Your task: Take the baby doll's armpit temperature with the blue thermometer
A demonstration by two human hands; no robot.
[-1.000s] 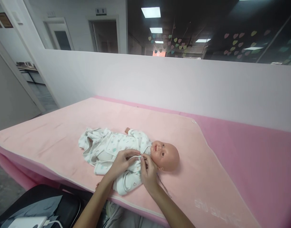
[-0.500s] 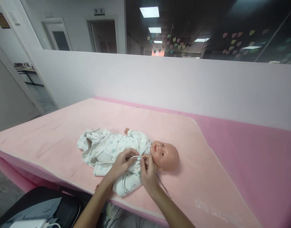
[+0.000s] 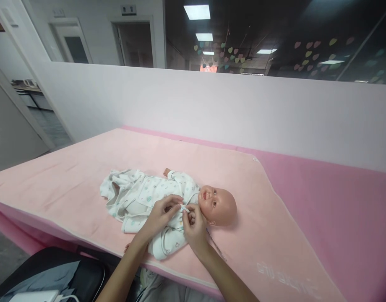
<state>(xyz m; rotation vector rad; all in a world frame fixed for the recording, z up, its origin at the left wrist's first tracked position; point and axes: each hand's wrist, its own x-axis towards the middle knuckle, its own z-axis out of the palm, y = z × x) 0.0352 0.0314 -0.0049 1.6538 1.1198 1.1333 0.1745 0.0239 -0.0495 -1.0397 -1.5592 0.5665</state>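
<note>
2 bare hands meet at the neck of a baby doll (image 3: 217, 204) that lies on its back near the front edge of a pale pink blanket (image 3: 86, 167), its head toward the right. The doll wears a white sleepsuit (image 3: 142, 195) printed with small pastel shapes, open and rumpled at the leg end on the left. The left hand (image 3: 160, 214) has thumb and forefinger pressed together on the sleepsuit's neck edge, its other fingers curled loosely over the chest. The right hand (image 3: 194, 228) pinches the same edge from the other side, just below the doll's chin, and the fingertips of both hands almost touch around a small white fastening (image 3: 183, 208). White lettering (image 3: 284, 279) is stitched into the blanket's near right corner; it runs upside down and cannot be read. The blanket lies over a deeper pink mat (image 3: 331, 197), with a white partition (image 3: 212, 105) behind. At the lower left, a white device (image 3: 35, 295) with a cable rests on a black seat (image 3: 70, 268).
</note>
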